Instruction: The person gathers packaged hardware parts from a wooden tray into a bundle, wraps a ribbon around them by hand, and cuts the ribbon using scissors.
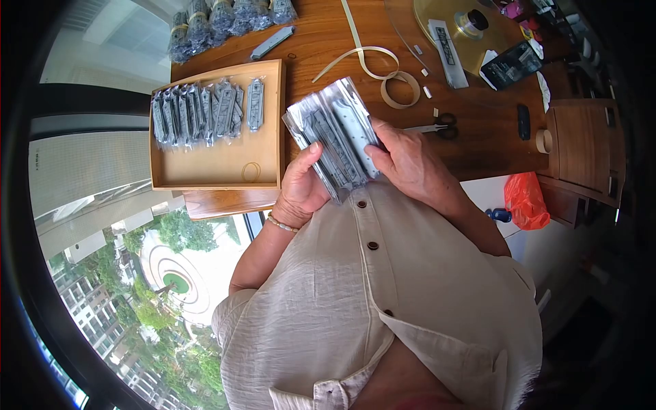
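Observation:
A stack of clear plastic packets (329, 149) holding grey strip-shaped pieces is held between both hands, in front of the shirt. My left hand (301, 181), with a beaded bracelet at its wrist, grips the stack's left side, its thumb over the edge. On the right side, my right hand (406, 160) closes on the same stack, with the thumb on its face. What exactly the pieces are cannot be told. To the left, a shallow wooden tray (212, 171) contains a row of similar packets (198, 113) and a loose rubber band (251, 171).
Banded bundles of packets (222, 20) and a single packet (272, 42) lie at the back left. Pale tape (400, 92), scissors (444, 127), a black box (512, 66) and a jar (473, 22) are on the wooden table (321, 34). A red bag (526, 199) sits at right.

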### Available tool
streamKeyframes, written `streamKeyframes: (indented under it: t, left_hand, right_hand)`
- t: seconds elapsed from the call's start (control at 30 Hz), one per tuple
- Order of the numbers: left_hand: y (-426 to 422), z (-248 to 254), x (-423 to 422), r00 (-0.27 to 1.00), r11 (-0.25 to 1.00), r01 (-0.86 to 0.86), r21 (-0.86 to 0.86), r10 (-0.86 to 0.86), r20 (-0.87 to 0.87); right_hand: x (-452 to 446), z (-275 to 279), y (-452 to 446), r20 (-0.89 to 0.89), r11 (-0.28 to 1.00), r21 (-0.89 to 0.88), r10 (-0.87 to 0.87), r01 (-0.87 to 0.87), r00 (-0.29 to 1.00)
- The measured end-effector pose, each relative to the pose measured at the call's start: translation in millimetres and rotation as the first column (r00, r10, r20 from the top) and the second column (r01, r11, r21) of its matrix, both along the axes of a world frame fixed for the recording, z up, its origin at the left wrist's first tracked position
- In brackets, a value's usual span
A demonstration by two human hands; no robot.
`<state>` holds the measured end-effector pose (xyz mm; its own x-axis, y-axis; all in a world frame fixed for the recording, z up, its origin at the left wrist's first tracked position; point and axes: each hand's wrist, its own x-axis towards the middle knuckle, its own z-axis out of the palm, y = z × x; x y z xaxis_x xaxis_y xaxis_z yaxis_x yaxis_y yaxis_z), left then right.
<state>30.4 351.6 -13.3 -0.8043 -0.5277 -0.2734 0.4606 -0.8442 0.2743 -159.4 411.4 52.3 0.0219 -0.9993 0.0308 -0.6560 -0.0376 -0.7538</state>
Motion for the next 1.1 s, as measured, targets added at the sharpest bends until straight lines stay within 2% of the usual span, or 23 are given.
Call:
streamKeyframes:
  t: [0.27,0.47,0.57,0.87,0.97,1.1]
  left_hand:
    - [0.8,-2.7,2.1,0.999,1.0,-0.017,-0.016,0.017,0.039]
    - [0.5,-0.6,1.7,1.0,1.0,-0.012,-0.005,0.012,0.02]
    - [0.8,2.4,1.0,1.0,1.0,-0.015,0.01,0.014,0.025]
    - [0.3,-4.6,0.8,0.998,0.999,-0.044,0.0,0.044,0.042]
    - [-0.1,-3.6,2.0,0.998,0.999,-0.041,0.015,0.041,0.037]
    - [0.4,-3.3,3.3,0.999,0.999,-0.039,0.024,0.038,0.035]
  right_hand:
    - [2.2,5.9,-0.9,0.063,0.999,0.04,0.017,-0.02,0.998]
    - [4.7,-2.2,2.2,-0.042,1.0,0.015,0.021,-0.02,0.999]
    - [4.7,-2.4,1.2,-0.044,0.996,0.081,-0.02,0.023,0.999]
    - [17.9,2.1,2.6,-0.141,0.989,0.128,-0.051,0.069,0.989]
    - [16.3,-1.7,3.0,-0.107,0.994,0.09,-0.048,0.057,0.993]
    - [14.4,-7.0,1.8,-0.07,0.988,0.132,-0.077,0.085,0.995]
